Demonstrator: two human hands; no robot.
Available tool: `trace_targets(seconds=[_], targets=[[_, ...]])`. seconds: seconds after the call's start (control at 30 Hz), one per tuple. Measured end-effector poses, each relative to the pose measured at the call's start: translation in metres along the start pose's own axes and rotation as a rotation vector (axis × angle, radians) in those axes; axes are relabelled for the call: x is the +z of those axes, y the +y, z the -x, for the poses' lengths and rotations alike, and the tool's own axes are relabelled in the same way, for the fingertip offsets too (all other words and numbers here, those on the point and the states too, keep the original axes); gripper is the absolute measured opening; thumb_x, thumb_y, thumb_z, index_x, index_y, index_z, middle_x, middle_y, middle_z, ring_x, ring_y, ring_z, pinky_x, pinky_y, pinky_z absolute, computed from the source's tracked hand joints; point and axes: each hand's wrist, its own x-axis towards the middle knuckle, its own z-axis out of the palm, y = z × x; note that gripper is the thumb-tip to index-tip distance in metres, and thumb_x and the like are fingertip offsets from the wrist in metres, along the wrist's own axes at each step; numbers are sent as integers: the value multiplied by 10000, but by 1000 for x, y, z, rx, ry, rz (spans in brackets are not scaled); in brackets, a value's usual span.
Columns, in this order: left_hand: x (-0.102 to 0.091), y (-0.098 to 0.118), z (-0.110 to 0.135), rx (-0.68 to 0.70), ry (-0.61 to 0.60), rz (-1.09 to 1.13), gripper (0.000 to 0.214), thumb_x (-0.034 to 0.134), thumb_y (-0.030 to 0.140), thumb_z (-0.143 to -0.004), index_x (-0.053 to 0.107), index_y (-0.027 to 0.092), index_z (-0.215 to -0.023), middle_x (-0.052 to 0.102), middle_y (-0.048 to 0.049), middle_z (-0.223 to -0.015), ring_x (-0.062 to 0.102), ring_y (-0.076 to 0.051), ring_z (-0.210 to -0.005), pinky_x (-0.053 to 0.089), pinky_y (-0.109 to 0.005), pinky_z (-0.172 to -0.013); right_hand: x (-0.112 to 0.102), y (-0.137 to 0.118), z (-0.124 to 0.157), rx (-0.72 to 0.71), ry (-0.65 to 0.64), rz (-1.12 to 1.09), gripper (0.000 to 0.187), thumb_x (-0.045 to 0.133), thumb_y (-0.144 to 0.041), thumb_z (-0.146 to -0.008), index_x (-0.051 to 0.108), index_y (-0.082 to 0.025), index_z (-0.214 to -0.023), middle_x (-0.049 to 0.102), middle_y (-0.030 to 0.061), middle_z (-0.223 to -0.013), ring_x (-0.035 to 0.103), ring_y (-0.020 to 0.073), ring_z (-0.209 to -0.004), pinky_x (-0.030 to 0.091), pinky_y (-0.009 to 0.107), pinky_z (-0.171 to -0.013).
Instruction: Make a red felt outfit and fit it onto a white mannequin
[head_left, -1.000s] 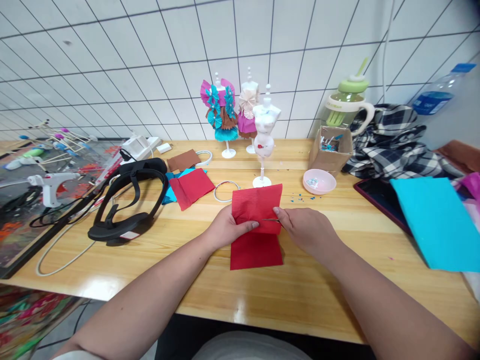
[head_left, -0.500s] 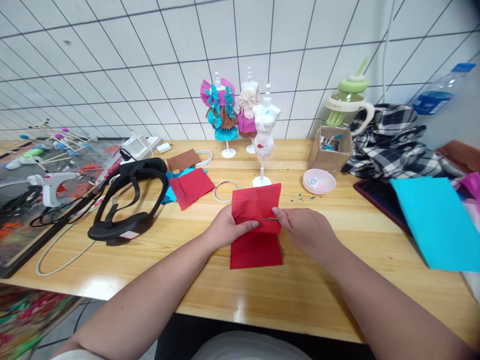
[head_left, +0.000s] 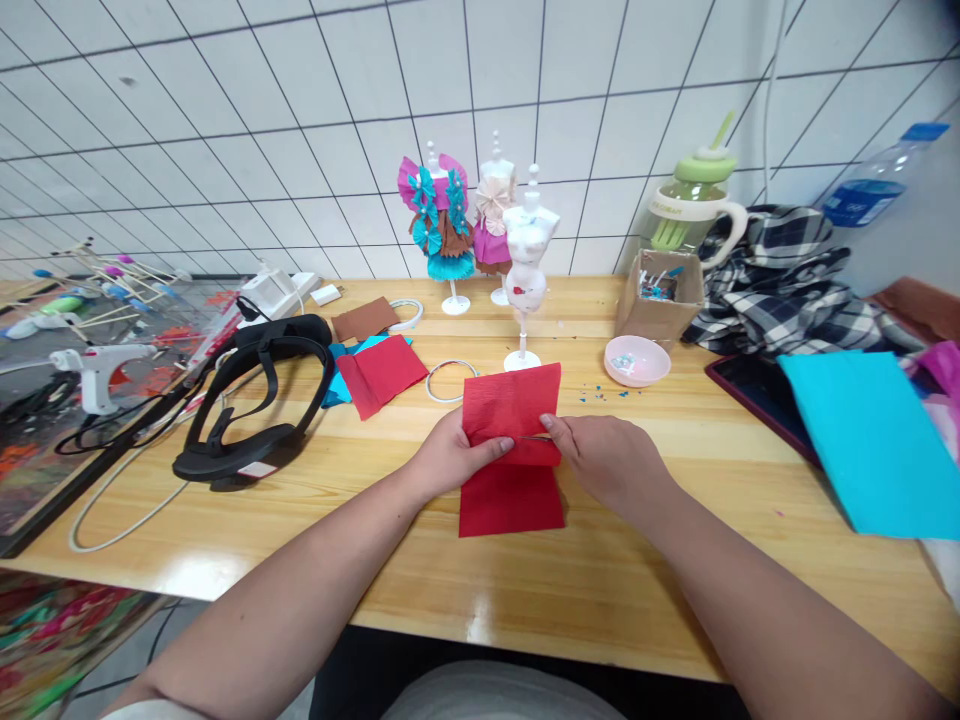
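Red crepe paper (head_left: pixel 513 400) is held up in front of me, its upper part folded over and a darker red flap hanging below. My left hand (head_left: pixel 457 452) is closed on its left edge, thumb flat on the front and fingers behind. At the right edge my right hand (head_left: pixel 600 448) is closed, thumb against forefinger. A thin, pointed metal tool (head_left: pixel 534 438) sticks out of it leftward across the paper; its other end is hidden in the hand. Just behind the paper stands a small white dress form (head_left: pixel 527 250).
Two dressed forms (head_left: pixel 442 220) stand by the wall. Left are red paper (head_left: pixel 384 374), a wire ring (head_left: pixel 448 381), a black headset strap (head_left: pixel 255 455) and a glue gun (head_left: pixel 101 375). Right are a pink bowl (head_left: pixel 637 362), a cardboard box (head_left: pixel 660 305) and blue paper (head_left: pixel 874 440).
Almost nothing differs. The whole view has shifted very slightly; both hands keep their hold at the same places on the red crepe paper.
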Motion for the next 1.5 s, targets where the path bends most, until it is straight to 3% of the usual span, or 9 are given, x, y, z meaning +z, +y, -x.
trace_targets(seconds=[0.73, 1.5], targets=[[0, 1, 0, 11, -4, -33, 382, 725, 354, -770, 634, 125, -1062, 700, -120, -1110, 656, -277, -1015, 520, -381, -879, -3, -2, 0, 10, -55, -61, 591, 179, -466, -1008, 676, -232, -791, 740, 55, -826, 684, 205, -765, 348, 274, -563], [3, 5, 2, -29, 11, -60, 428, 729, 400, -761, 631, 137, -1084, 700, -122, -1127, 653, -292, -1033, 522, -403, -891, -1, -5, 2, -50, 21, -54, 588, 212, -437, -1021, 688, -199, -771, 743, 61, -801, 690, 194, -769, 358, 265, -577]])
